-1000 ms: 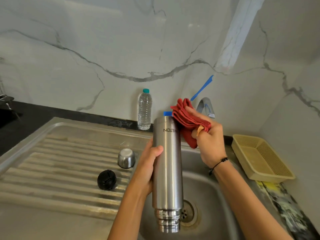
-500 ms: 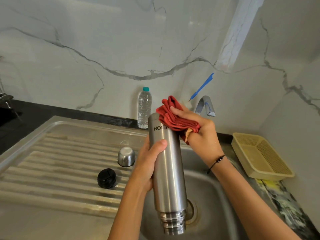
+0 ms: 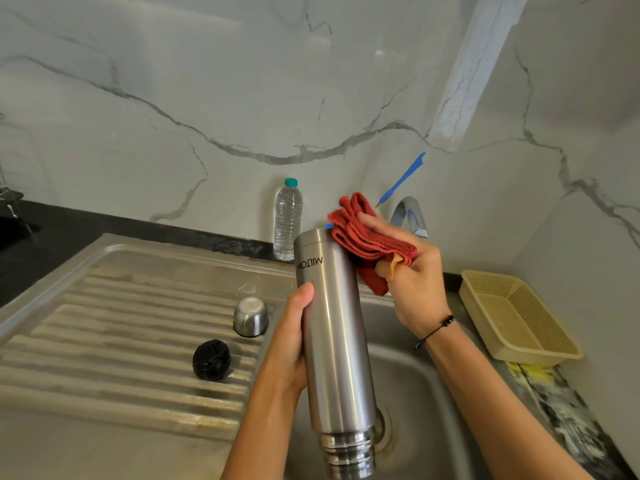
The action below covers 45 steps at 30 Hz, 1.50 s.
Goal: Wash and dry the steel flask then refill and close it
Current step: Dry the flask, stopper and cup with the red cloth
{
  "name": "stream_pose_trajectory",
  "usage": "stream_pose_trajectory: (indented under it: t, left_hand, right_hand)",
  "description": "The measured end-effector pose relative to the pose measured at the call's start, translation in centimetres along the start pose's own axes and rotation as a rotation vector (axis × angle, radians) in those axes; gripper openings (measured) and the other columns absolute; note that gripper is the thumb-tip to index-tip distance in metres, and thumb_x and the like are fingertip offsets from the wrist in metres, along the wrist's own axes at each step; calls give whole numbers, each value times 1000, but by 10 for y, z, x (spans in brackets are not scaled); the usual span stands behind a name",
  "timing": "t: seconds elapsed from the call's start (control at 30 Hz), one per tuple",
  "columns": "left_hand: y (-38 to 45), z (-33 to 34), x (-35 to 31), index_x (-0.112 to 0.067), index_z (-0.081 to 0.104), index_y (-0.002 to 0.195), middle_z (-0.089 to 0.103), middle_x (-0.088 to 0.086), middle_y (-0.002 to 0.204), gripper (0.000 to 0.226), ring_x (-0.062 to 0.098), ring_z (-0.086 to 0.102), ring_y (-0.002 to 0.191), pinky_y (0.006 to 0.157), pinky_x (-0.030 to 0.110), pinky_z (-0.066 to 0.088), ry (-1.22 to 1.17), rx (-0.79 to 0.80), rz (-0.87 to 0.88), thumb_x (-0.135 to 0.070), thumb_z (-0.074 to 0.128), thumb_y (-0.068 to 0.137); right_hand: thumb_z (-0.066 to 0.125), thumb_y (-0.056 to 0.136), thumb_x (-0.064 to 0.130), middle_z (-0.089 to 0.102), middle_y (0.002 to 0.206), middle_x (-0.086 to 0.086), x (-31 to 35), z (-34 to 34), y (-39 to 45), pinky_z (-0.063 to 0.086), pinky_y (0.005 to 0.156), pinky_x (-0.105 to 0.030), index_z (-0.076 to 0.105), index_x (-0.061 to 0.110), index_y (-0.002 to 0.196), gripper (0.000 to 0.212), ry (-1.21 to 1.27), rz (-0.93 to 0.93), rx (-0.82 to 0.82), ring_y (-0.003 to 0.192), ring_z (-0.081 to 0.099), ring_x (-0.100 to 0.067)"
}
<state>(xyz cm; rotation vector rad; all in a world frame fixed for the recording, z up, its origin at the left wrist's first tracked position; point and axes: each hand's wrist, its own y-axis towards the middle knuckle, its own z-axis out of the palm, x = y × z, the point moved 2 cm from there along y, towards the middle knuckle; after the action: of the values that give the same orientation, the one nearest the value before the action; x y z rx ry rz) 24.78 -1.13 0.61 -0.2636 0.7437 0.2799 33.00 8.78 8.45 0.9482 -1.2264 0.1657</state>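
The steel flask point(image 3: 337, 348) hangs upside down over the sink basin point(image 3: 426, 393), its threaded mouth pointing down and its base tilted slightly left. My left hand point(image 3: 292, 341) grips its body from the left side. My right hand point(image 3: 412, 275) holds a folded red cloth point(image 3: 367, 239) against the flask's upper right edge near the base. The flask's black stopper point(image 3: 211, 359) and its steel cap cup point(image 3: 251, 316), turned upside down, lie on the ribbed draining board point(image 3: 121, 341).
A clear plastic water bottle point(image 3: 288, 220) with a teal cap stands against the marble wall. The tap spout point(image 3: 410, 216) arches behind my right hand. A beige plastic basket point(image 3: 519, 317) sits on the counter at right. The sink drain point(image 3: 382, 427) shows behind the flask.
The flask's base has tilted to the left and the cloth has followed it, sliding over the base edge. My left thumb has shifted slightly on the body.
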Motion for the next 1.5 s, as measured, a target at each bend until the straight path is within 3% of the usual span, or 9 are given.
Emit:
stream_pose_trajectory:
  t: [0.23, 0.33, 0.57, 0.73, 0.87, 1.0, 1.17, 1.3, 1.5]
  left_hand:
    - [1, -12, -18, -2, 58, 122, 70, 18, 103, 50, 29, 68, 89, 79, 39, 57, 146, -131, 182, -37, 59, 86]
    - [-2, -17, -21, -6, 59, 121, 67, 25, 110, 70, 43, 62, 103, 92, 55, 50, 279, -111, 217, -49, 70, 66]
    - [-1, -13, -13, 3, 54, 123, 63, 36, 101, 87, 31, 65, 72, 57, 33, 55, 133, -23, 89, -52, 70, 57]
    - [2, -4, -3, -3, 71, 99, 68, 20, 87, 65, 26, 64, 67, 55, 27, 53, 41, 184, 16, -58, 67, 63]
    - [1, -3, -5, -3, 69, 100, 69, 19, 88, 70, 26, 67, 67, 54, 28, 54, 18, 158, -7, -63, 69, 63]
    - [1, -6, -8, -1, 66, 110, 68, 20, 88, 68, 28, 67, 73, 58, 30, 56, 71, -65, 15, -53, 69, 66]
    - [-2, -4, -18, -6, 66, 111, 73, 13, 91, 49, 22, 70, 78, 69, 29, 57, 123, -47, 166, -44, 57, 81]
    - [-2, -6, -23, -9, 56, 124, 70, 12, 111, 91, 20, 68, 95, 76, 28, 56, 267, 36, 314, -68, 75, 58]
    - [-9, 1, -21, -2, 59, 102, 72, 9, 71, 43, 15, 68, 59, 52, 25, 54, 95, 56, 285, -31, 62, 72]
  right_hand:
    - [46, 72, 19, 51, 136, -11, 14, 15, 13, 39, 107, -43, 63, 11, 119, 51, -722, -330, 309, 132, 42, -22]
    - [44, 70, 17, 51, 136, -7, 6, 19, 6, 36, 109, -35, 62, 13, 119, 53, -648, -237, 298, 131, 42, -16]
    - [36, 70, -25, 45, 135, -9, 1, 13, -5, 42, 96, -14, 44, -4, 127, 61, -122, 18, 129, 116, 53, 1]
    - [33, 67, -26, 63, 120, -11, -16, 2, -11, 44, 49, -14, 65, 10, 113, 67, -62, 136, -32, 64, 59, -1]
    - [35, 72, -31, 68, 110, 7, -16, -5, -12, 46, 92, -15, 67, 21, 107, 70, -132, 135, -95, 104, 59, 5]
    - [36, 75, -33, 60, 122, -7, 8, -1, -3, 44, 90, -13, 42, -6, 128, 59, -83, 24, -26, 110, 58, 2]
    - [59, 71, -13, 47, 137, -12, 22, 23, 2, 38, 107, -38, 55, 3, 126, 57, -652, -298, 235, 132, 42, -19]
    - [55, 69, -1, 42, 142, -15, 20, 32, -4, 31, 106, -60, 51, 12, 131, 63, -922, -404, 284, 137, 28, -38]
    - [51, 81, 8, 38, 142, -15, 19, 24, -7, 23, 115, -39, 43, 5, 133, 52, -783, -393, 233, 139, 27, -26]
